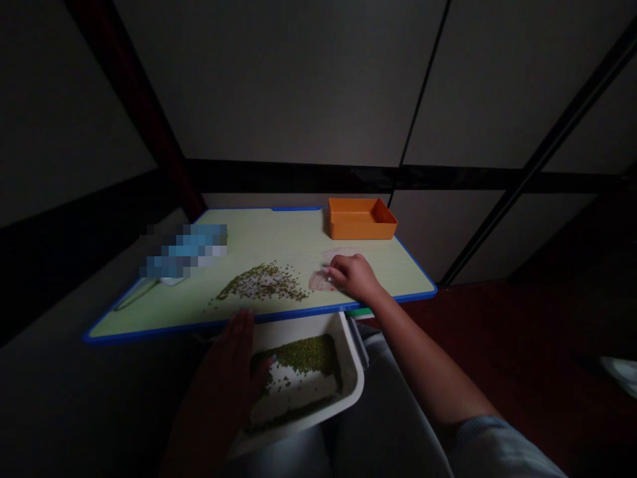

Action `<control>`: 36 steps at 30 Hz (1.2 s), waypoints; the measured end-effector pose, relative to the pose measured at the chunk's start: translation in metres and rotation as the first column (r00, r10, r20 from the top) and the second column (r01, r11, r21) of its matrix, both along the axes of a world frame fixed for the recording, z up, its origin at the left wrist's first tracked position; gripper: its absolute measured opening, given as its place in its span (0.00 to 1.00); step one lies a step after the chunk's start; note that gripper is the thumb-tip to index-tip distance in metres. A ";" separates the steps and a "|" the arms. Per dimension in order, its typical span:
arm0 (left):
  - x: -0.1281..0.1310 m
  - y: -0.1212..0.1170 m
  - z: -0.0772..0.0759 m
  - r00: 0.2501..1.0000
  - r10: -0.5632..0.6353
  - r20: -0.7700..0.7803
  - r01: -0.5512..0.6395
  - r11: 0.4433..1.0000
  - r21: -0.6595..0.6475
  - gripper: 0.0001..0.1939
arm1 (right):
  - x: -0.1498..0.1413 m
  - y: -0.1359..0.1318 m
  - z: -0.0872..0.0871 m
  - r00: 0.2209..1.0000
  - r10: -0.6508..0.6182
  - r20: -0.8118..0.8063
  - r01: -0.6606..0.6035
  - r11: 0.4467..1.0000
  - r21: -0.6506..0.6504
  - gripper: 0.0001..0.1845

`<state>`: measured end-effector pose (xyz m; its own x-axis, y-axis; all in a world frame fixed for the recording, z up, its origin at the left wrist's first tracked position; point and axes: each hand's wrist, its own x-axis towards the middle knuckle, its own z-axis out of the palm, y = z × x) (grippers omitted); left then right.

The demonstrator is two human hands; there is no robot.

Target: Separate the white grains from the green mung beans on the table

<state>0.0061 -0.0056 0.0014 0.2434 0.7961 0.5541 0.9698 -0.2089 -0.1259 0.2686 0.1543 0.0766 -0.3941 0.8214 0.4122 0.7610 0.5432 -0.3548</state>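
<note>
- Head view: your left hand (233,362) holds the near left rim of the white tray (354,372), which sits on your lap just under the front edge of the tabletop (149,315). The fingers lie flat along the rim, so this grip is clamped on the tray.
- Your right hand (354,275) rests on the tabletop with fingers curled onto a small pale scrap, perhaps thin plastic (321,280). I cannot tell whether it pinches or only presses.
- A loose heap of green beans (263,282) lies on the tabletop left of that hand. More beans (303,355) already lie in the tray.
- Judged from this, you are mid-way through moving beans off the tabletop into the tray. The next sweep needs the tray rim tight beneath the edge, so nothing falls between.
- An orange box (361,218) stands at the far right, well apart.
</note>
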 end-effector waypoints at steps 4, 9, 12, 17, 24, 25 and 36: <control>0.000 -0.002 0.004 1.000 0.017 0.005 -0.016 1.000 -0.025 0.41 | 0.003 0.000 0.000 0.991 0.091 -0.099 -0.094 0.995 -0.033 0.11; -0.002 -0.002 0.003 0.999 0.036 0.013 -0.035 0.997 -0.063 0.41 | 0.006 0.000 -0.002 0.960 0.181 -0.212 -0.201 0.977 -0.075 0.12; -0.004 -0.001 0.002 1.000 0.031 0.003 -0.031 0.998 -0.061 0.41 | 0.006 0.001 -0.003 0.938 0.200 -0.284 -0.239 0.965 -0.108 0.12; -0.004 0.000 0.003 1.000 0.019 -0.012 -0.020 0.998 -0.052 0.41 | 0.004 0.002 -0.005 0.945 0.109 -0.307 -0.153 0.980 -0.125 0.12; 0.000 -0.001 0.005 1.000 0.022 -0.023 -0.023 0.999 -0.036 0.41 | 0.004 0.002 -0.005 0.957 0.076 -0.279 -0.110 0.988 -0.108 0.11; 0.000 -0.001 0.005 0.999 0.023 -0.022 -0.024 0.999 -0.040 0.41 | 0.004 0.002 -0.004 0.961 0.070 -0.269 -0.102 0.989 -0.109 0.10; 0.000 -0.002 0.007 1.000 0.020 0.006 -0.020 0.996 -0.091 0.41 | 0.001 0.003 -0.002 0.985 0.094 -0.144 -0.101 0.994 -0.040 0.12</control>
<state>0.0057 -0.0073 0.0080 0.2230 0.8478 0.4812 0.9748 -0.1995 -0.1001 0.2694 0.1570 0.0750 -0.4135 0.8017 0.4316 0.6456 0.5924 -0.4819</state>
